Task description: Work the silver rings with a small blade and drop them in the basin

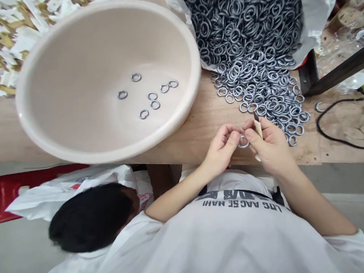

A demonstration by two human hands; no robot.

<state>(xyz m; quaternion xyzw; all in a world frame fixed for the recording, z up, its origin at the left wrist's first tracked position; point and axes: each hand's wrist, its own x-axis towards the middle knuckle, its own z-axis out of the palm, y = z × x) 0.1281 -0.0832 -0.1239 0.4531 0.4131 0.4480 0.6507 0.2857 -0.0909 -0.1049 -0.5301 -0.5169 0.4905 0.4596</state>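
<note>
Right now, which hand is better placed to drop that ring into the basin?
Left, probably: the left hand pinches the metal ring and sits nearer the basin; the right hand grips a pale-handled tool.

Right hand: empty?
No, the right hand grips a slim pale-handled tool with a dark tip, next to the metal ring at the fingers of the left hand.

Two hands: the left hand [220, 151] pinches one steel ring [243, 141] in its fingers [231, 141], the right hand [270, 147] one pale-handled tool [257, 128]; left of the fingers, seven rings [152, 95] lie in one beige basin [81, 63]; right of them, one lone ring [319, 106]; beyond them, one heap of rings [239, 32], too many to count
</note>
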